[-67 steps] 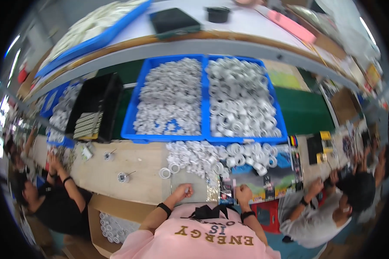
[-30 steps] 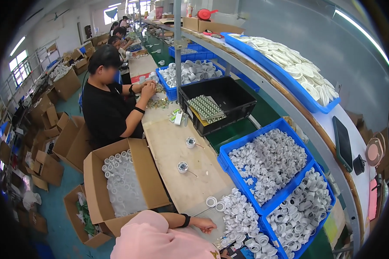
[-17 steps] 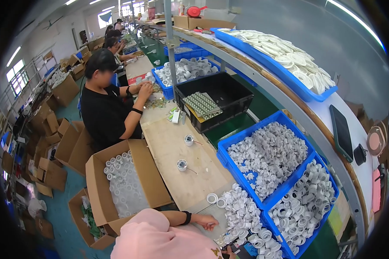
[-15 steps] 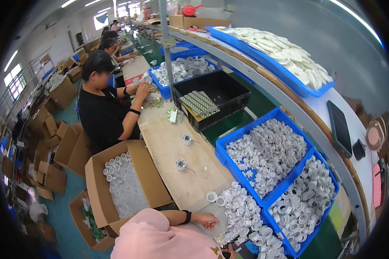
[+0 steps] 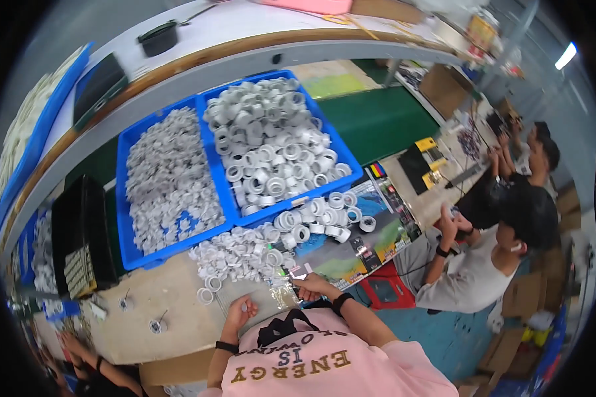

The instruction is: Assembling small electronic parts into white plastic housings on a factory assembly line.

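The small object pinched in the fingers of the right hand is too small to identify. The left hand rests on the pale wooden tabletop, its fingers loosely curled around a small white plastic ring. A loose heap of white plastic rings lies just beyond both hands. Behind it stand two blue plastic bins filled with similar rings. Bare tabletop remains to the left.

right hand grip: too small to tell | left hand contents: unclear
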A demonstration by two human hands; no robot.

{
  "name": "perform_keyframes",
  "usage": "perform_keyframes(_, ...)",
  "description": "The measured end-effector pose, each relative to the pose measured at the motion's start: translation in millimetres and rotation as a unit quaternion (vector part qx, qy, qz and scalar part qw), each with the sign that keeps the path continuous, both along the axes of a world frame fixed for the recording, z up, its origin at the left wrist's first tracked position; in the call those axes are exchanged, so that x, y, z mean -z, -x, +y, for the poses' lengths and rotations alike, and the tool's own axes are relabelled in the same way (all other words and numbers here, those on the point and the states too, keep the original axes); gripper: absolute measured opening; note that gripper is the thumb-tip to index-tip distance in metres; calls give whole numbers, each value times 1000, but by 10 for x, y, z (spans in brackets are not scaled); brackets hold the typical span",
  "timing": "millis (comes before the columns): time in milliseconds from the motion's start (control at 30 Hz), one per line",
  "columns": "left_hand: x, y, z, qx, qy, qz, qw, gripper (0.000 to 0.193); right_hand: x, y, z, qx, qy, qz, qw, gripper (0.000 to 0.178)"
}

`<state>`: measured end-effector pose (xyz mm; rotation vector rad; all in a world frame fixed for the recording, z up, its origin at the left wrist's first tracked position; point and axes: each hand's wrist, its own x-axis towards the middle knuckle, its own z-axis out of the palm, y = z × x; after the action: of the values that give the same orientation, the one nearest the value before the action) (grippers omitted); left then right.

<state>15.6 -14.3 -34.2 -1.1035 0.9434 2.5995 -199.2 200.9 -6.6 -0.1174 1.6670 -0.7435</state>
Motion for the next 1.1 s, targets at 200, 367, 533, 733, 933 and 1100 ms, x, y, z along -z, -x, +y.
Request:
perform_keyframes(200,-42,26,96,6,5,-6,1000,30,-69,-9,108,18,9,12,1000,54)
perform_keyframes(367,-43,39,107,2,21,3,1000,30,-71,17,85,9,-7,9,1000,55)
perform_keyframes(533,-71,17,102,6,37,7,999,29,-204,165,262,89,93,35,991,41)
perform_keyframes(733,-143,-23,136,1,50,-1,999,29,-596,1246,853,85,-174,698,689,25)
perform_keyframes(933,-598,191,244,50,86,-10,995,26,-422,1671,1023,-7,-274,653,706,67)
perform_keyframes(1100,-1232,357,358,75,176,-30,981,22,-199,1702,1200,87,-219,570,787,48)
